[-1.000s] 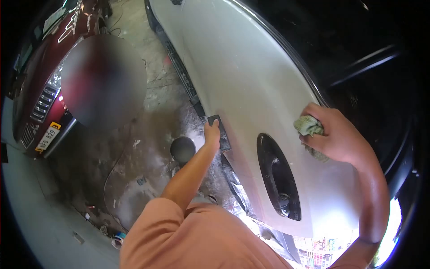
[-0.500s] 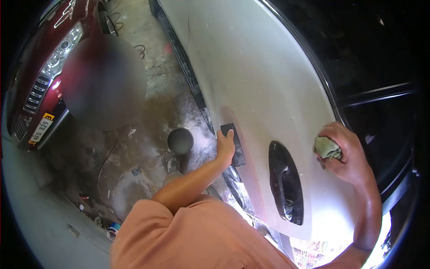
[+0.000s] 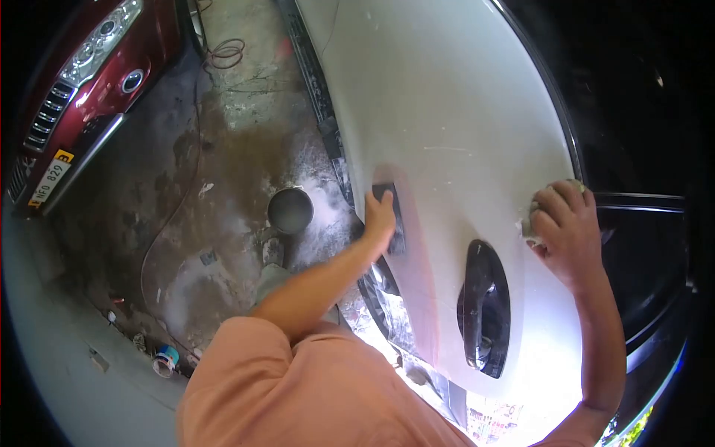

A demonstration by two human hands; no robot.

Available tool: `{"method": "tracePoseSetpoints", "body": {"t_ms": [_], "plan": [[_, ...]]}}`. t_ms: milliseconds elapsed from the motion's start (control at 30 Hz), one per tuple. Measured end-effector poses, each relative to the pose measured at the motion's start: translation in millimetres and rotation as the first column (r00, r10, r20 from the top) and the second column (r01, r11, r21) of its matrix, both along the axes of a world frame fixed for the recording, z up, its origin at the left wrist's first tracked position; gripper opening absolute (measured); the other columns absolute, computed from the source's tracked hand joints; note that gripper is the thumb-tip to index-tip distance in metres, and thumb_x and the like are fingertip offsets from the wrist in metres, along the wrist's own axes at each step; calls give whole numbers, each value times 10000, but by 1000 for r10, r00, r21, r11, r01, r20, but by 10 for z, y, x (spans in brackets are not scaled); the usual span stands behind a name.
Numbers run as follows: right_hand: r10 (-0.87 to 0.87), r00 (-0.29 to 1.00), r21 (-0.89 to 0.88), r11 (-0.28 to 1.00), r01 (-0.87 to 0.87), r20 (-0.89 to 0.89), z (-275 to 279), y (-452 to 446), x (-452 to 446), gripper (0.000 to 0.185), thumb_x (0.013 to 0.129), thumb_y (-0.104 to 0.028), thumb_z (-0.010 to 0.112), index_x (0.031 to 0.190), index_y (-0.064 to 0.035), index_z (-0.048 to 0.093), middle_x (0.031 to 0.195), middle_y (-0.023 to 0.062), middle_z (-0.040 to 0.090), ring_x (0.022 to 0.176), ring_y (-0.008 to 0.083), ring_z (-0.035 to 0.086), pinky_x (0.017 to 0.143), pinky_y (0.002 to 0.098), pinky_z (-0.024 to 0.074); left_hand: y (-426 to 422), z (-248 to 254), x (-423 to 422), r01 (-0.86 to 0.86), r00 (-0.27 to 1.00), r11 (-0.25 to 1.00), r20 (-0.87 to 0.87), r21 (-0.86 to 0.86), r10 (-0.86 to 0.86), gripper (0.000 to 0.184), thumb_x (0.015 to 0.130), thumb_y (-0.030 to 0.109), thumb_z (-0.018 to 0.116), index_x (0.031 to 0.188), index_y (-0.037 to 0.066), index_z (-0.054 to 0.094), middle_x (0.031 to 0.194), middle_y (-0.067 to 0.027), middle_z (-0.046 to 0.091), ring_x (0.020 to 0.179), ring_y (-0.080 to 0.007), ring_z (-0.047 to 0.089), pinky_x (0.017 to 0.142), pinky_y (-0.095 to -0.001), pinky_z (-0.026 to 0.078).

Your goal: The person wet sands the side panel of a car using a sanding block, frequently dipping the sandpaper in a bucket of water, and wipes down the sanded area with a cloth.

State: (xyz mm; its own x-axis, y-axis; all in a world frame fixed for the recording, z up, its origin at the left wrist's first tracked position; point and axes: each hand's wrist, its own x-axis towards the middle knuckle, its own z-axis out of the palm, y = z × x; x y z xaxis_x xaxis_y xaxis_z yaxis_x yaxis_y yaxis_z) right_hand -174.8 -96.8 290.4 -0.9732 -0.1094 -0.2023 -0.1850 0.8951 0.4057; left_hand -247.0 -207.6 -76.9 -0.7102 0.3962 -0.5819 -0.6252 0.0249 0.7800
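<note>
Pressed on the white car door (image 3: 439, 97) is a dark flat sanding block (image 3: 397, 231). My left hand (image 3: 380, 221) is closed round its left side near the door's lower edge, by a pinkish sanded band (image 3: 417, 276). Over on the upper side of the door, next to the dark window trim, my right hand (image 3: 564, 231) curls over a greenish cloth (image 3: 530, 227), which shows only partly between and beside the fingers. Between my hands lies the black door handle (image 3: 480, 313) in its dark recess.
A dark round bucket (image 3: 290, 211) stands on the wet, white-stained floor (image 3: 223, 164). A red car (image 3: 119, 59) is at upper left. A thin hose (image 3: 167, 223) crosses the floor, and a small can (image 3: 165, 360) sits by the wall at lower left.
My right hand has turned over, so its back now covers most of the cloth. The left hand and block have shifted slightly up in view. The camera view has moved too.
</note>
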Motion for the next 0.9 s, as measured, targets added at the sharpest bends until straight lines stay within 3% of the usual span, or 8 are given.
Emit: {"method": "tracePoseSetpoints", "body": {"t_ms": [100, 233, 467, 567, 700, 800, 867, 900], "plan": [[2, 1000, 3, 1000, -2, -31, -23, 32, -72, 410, 549, -135, 883, 827, -100, 584, 1038, 78, 625, 1113, 312, 580, 938, 525, 460, 30, -5, -283, 33, 999, 998, 34, -46, -32, 517, 1028, 301, 547, 1332, -97, 420, 1300, -309, 568, 1199, -415, 585, 1028, -448, 454], [-14, 998, -33, 999, 12, -66, -5, 27, -156, 410, 543, -101, 875, 826, -88, 578, 987, 84, 608, 1060, 316, 590, 918, 506, 463, -50, 64, 478, -32, 980, 990, -198, -136, 5, 548, 1027, 291, 544, 1382, -99, 394, 1352, -316, 531, 1282, -429, 517, 1093, -446, 396], [-59, 998, -168, 984, 53, -28, 106, 83, -181, 420, 537, -71, 878, 826, -70, 574, 969, 90, 609, 1026, 304, 600, 908, 478, 474, 81, -54, -289, 34, 999, 997, 23, -76, -32, 490, 1016, 286, 561, 1303, -95, 449, 1281, -320, 569, 1207, -409, 576, 1034, -434, 442], [-75, 995, -176, 982, 63, -61, 66, 96, -204, 430, 529, -72, 884, 822, -67, 570, 954, 93, 610, 1010, 302, 607, 899, 473, 481, -87, 97, 377, -11, 988, 998, -153, -62, 2, 476, 1021, 282, 558, 1289, -94, 447, 1287, -322, 568, 1181, -404, 593, 1004, -446, 462], [-43, 995, -82, 996, 36, -91, 25, 116, -291, 438, 526, -76, 889, 825, -65, 569, 950, 95, 613, 1004, 299, 611, 895, 473, 486, -30, 133, 65, 54, 998, 991, -37, -119, -59, 463, 1038, 285, 543, 1285, -91, 435, 1320, -315, 542, 1174, -390, 593, 954, -449, 482], [-43, 992, -44, 998, 37, -121, -22, 110, -326, 428, 541, -66, 882, 837, -63, 573, 953, 95, 614, 995, 299, 613, 896, 473, 490, 131, -229, -278, 19, 992, 1000, 124, 15, -21, 481, 1039, 299, 550, 1293, -91, 427, 1322, -315, 544, 1197, -396, 589, 954, -455, 485], [-37, 990, -62, 998, 28, -136, -31, 152, -414, 414, 558, -52, 872, 843, -61, 572, 953, 96, 613, 988, 302, 613, 895, 471, 491, 86, -118, 102, -35, 990, 995, -137, -92, 22, 471, 1038, 293, 543, 1300, -81, 427, 1252, -279, 584, 1091, -365, 620, 932, -464, 490], [-49, 989, -88, 995, 37, -141, -29, 167, -422, 406, 566, -44, 865, 845, -59, 570, 952, 97, 612, 987, 303, 612, 892, 470, 491, 51, -84, 245, -37, 987, 997, -156, -72, 26, 464, 1040, 291, 539, 1301, -76, 430, 1231, -271, 593, 1068, -360, 621, 927, -462, 490]]}}
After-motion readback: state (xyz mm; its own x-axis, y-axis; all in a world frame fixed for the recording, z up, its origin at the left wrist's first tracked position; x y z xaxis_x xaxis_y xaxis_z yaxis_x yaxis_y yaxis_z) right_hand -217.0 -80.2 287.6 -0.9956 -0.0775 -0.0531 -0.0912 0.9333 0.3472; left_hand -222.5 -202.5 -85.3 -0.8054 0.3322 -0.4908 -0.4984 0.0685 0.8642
